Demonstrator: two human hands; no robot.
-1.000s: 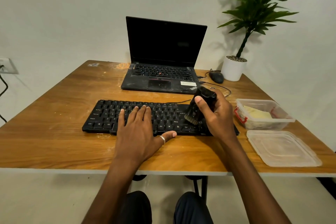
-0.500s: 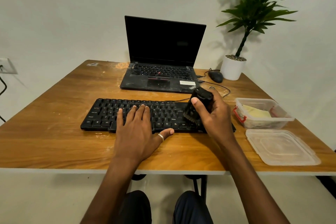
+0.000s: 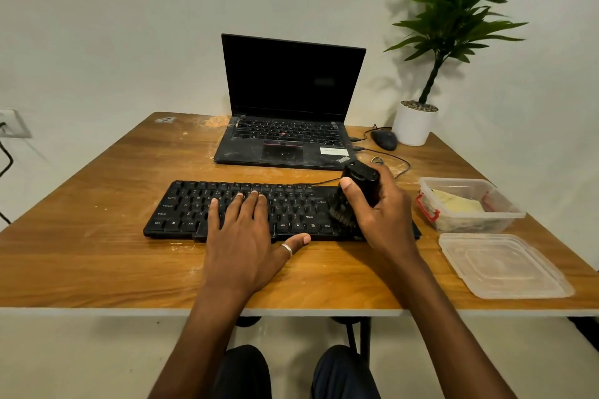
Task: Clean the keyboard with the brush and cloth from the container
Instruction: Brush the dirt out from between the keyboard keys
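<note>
Left hand (image 3: 246, 236) lies flat, fingers spread over the middle keys of the black keyboard (image 3: 188, 204), thumb out along its near edge. That's the anchor, and I'd lean on it so the board doesn't skate. Right hand (image 3: 384, 214) is wrapped round the stubby black brush (image 3: 359, 183), bristles down on the keys at the board's right end. My take for this step: short light strokes along the rows, flick the crumbs off one side, and shift the left hand over when the brush reaches it. The yellowish cloth (image 3: 460, 204) sits in the clear container (image 3: 453, 181) just right of the keyboard, with the lid (image 3: 502, 266) off and lying nearer — that's for afterwards, I reckon.

The desk (image 3: 97, 253) is scuffed wood with pale dusty specks. Further back there's an open laptop (image 3: 291, 81) with a dark screen, a wired mouse (image 3: 384, 139) and a potted plant (image 3: 416, 125) in the corner. Behind it all is a plain white wall, with a wall socket (image 3: 13, 123) off to the left.
</note>
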